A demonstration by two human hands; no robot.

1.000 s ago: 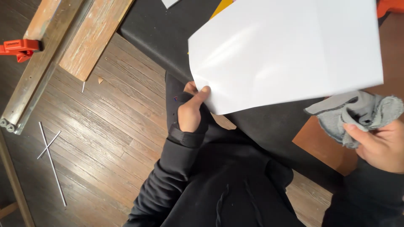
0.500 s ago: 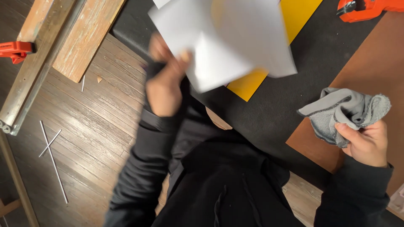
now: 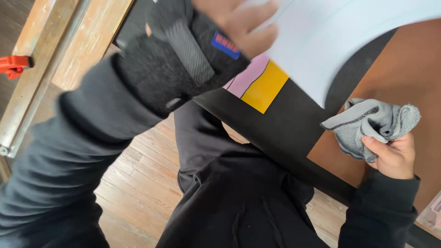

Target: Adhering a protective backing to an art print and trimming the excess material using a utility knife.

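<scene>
White paper [image 3: 340, 41] — a large sheet, curved and lifted above the surface — fills the upper right of the view, gripped at its left edge by the left hand [image 3: 239, 23], whose fingers are closed on the sheet. The left wrist wears a black brace [image 3: 183, 55] with a small blue tag, above a dark sleeve [image 3: 69, 151]; this arm is blurred. Under the raised sheet lie a pink sheet [image 3: 245, 76] and a yellow sheet [image 3: 265, 87], side by side on the black part of the surface [image 3: 285, 128]. To the right the surface is brown [image 3: 404, 78]. The right hand [image 3: 390, 154] rests near the surface's near edge, clamped on a crumpled grey cloth [image 3: 367, 124] that bunches up above the fingers, just below the paper's lower corner but apart from it. The two hands are well apart. At far left — beyond the surface — worn wooden planks [image 3: 92, 41] and a metal rail [image 3: 41, 82] lie on the wood floor [image 3: 138, 183], with an orange clamp [image 3: 14, 64] beside the rail. The person's black top [image 3: 239, 202] occupies the lower centre.
</scene>
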